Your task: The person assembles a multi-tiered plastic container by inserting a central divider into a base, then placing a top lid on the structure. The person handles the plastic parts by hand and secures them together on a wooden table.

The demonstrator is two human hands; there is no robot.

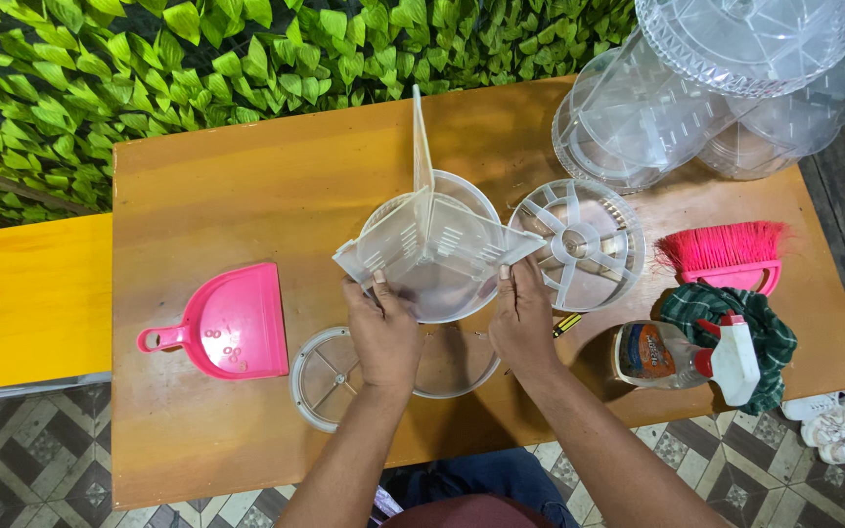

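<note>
Over the middle of the wooden table (246, 186), my left hand (381, 332) and right hand (522, 318) are each clamped on a near edge of a clear plastic divider insert (432, 240), holding it above a clear round bowl (442, 284). Two clear round lids (330, 376) lie flat beneath my wrists. A pink dustpan (227, 323) sits to my left; a spoked clear tray (579, 244), pink brush (726, 254) and spray bottle (687, 357) sit to my right.

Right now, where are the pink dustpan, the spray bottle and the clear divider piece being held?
pink dustpan (232, 323), head view, middle of its pan.
spray bottle (652, 354), head view, its clear body.
clear divider piece (432, 240), head view, centre where its walls meet.
</note>
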